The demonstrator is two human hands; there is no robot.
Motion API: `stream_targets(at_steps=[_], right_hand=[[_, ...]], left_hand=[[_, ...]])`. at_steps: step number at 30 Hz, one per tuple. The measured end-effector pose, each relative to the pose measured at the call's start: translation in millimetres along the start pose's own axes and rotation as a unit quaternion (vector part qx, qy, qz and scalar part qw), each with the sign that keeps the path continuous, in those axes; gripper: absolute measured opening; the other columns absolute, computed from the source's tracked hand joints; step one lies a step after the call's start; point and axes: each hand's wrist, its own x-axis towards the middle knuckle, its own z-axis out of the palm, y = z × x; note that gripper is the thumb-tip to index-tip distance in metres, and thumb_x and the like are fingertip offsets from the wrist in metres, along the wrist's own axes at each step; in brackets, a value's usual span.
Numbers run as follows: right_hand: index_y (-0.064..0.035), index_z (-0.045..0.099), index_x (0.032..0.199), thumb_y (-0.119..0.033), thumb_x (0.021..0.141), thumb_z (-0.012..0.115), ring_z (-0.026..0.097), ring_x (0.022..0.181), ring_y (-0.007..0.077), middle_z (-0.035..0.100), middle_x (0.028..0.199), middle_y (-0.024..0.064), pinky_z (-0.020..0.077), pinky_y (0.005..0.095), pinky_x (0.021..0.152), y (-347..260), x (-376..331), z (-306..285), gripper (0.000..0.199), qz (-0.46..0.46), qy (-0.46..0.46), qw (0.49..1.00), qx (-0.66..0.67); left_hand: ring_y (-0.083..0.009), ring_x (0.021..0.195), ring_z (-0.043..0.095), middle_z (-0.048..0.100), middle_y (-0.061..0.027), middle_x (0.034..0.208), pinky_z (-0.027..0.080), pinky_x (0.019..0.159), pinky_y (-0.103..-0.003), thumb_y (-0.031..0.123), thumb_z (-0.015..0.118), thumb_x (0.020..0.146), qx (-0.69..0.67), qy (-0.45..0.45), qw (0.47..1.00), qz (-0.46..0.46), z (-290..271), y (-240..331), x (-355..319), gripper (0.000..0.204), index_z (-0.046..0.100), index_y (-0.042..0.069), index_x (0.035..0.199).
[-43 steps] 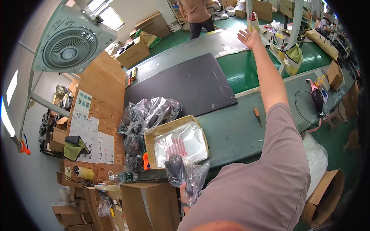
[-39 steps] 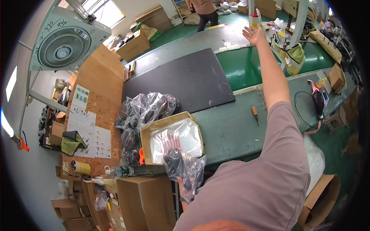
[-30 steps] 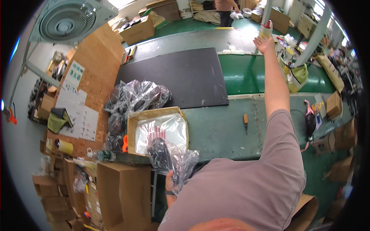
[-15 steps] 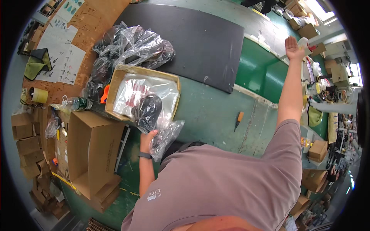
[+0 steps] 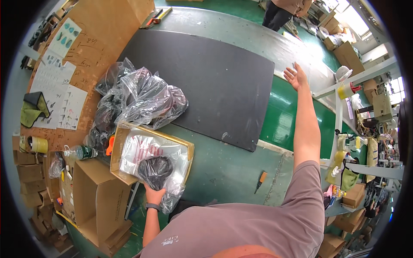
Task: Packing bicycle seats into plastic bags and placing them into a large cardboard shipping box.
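Note:
My left hand (image 5: pixel 155 195) is closed on a black rounded item (image 5: pixel 155 172) wrapped in a clear plastic bag, at the near edge of a shallow cardboard box (image 5: pixel 189 161). Its exact kind does not show. Inside the box lie flat clear plastic bags (image 5: pixel 135 148) with red print. My right hand (image 5: pixel 296 77) stretches far forward, empty, its fingers apart, over the green strip of surface (image 5: pixel 286 116) beside a dark grey mat (image 5: pixel 215 81). Behind the box sits a heap of dark items in clear plastic (image 5: pixel 144 94).
An orange-handled pointed tool (image 5: pixel 260 181) lies on the green table. Left of the box are a plastic bottle (image 5: pixel 81 152), an orange thing (image 5: pixel 110 145) and a large open carton (image 5: pixel 103 193). A metal frame (image 5: pixel 357 77) stands at right; another person (image 5: pixel 277 13) is at the back.
My view has shifted, so the table sits lower in it. My outstretched right arm has swung somewhat leftward. My left hand still grips the bagged black item, now turned more upright over the box.

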Motion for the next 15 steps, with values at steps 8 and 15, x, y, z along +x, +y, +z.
stream_targets(at_steps=[8,15], right_hand=[[-0.0112,0.034,0.172,-0.049,0.096,0.087,0.061,0.136,0.0407,0.042,0.169,0.0245,0.0624,0.0492,0.103,26,90,94,0.100,-0.014,-0.007,0.982,-0.186],[0.0054,0.038,0.169,-0.045,0.096,0.086,0.067,0.127,0.0285,0.061,0.155,0.0201,0.0609,0.0417,0.101,21,151,170,0.101,-0.148,0.045,0.918,-0.365]], left_hand=[[-0.0502,0.123,0.071,0.073,-0.0329,0.132,0.058,0.105,-0.053,0.034,0.092,0.067,0.043,0.037,0.997,-0.047,24,-41,6,0.127,0.026,0.004,0.172],[-0.0519,0.117,0.073,0.076,-0.0316,0.126,0.059,0.102,-0.055,0.041,0.092,0.064,0.094,0.047,0.991,-0.081,36,-57,20,0.114,0.044,0.002,0.160]])
